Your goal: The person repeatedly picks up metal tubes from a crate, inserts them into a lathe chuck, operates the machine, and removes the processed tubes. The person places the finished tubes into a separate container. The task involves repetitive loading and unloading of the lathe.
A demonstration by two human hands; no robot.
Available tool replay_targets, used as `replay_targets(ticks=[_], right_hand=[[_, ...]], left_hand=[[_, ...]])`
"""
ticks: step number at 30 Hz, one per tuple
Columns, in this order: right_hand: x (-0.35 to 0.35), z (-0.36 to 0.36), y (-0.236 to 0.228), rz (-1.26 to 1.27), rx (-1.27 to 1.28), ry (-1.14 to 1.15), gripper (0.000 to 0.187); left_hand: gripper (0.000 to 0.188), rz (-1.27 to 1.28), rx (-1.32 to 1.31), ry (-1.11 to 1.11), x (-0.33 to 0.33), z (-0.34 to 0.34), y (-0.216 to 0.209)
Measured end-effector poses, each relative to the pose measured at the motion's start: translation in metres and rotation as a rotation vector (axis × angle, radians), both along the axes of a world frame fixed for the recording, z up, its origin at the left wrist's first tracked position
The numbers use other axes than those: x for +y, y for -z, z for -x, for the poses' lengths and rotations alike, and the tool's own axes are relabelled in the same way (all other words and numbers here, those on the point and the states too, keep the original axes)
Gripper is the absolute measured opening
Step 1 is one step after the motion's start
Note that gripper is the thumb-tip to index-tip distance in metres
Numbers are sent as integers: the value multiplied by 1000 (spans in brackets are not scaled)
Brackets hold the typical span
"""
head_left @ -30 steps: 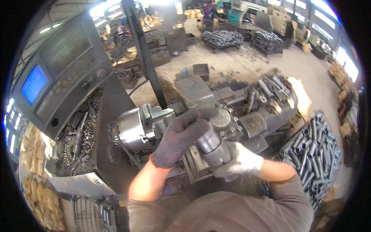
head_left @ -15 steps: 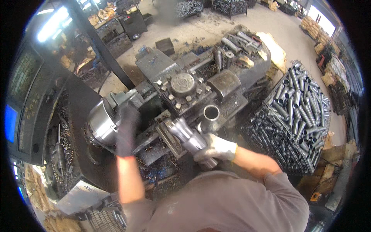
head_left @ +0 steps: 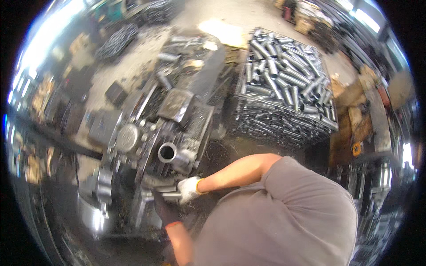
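Note:
My right hand (head_left: 189,189), in a white glove with a yellow cuff, is closed around the near end of a shiny metal tube (head_left: 168,194) low over the lathe. Beside it is my left hand (head_left: 165,208), in a dark glove with a red cuff. Its fingers are blurred and dark against the machine, so their grip is unclear. To the left lies the lathe's round silver chuck (head_left: 94,217), smeared by motion. An upright hollow metal tube (head_left: 167,153) stands just beyond my hands, next to the bolted tool post (head_left: 128,138).
A wire crate (head_left: 284,106) heaped with metal tubes stands to the right. More tubes and a rag lie on the lathe's far end (head_left: 186,48). A dark block (head_left: 116,93) sits on the floor at the left, and wooden boards (head_left: 359,119) lie beyond the crate.
The view has swung right, bringing the crate nearer the middle. My left hand has left the chuck and come beside my right hand, which still holds the metal tube.

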State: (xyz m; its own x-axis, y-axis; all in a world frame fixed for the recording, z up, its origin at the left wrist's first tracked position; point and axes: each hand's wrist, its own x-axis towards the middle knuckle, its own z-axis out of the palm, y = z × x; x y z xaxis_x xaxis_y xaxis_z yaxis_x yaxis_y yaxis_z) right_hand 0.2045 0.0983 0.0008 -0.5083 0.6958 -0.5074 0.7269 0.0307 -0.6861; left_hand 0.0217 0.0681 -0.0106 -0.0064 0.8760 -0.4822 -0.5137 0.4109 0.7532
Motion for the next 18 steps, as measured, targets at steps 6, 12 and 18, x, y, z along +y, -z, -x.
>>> replay_targets(ticks=[6, 12, 18], right_hand=[[-30, -111, -3, -61, 339, 37, 51], [-128, -342, -30, 116, -80, 814, 54], [-73, -545, -60, -281, 195, 1780, 43]], left_hand=[[73, 123, -102, -152, -14, -7, -17], [69, 34, 43, -51, 27, -57, -27], [66, 0, 135, -38, 59, -105, -41]])
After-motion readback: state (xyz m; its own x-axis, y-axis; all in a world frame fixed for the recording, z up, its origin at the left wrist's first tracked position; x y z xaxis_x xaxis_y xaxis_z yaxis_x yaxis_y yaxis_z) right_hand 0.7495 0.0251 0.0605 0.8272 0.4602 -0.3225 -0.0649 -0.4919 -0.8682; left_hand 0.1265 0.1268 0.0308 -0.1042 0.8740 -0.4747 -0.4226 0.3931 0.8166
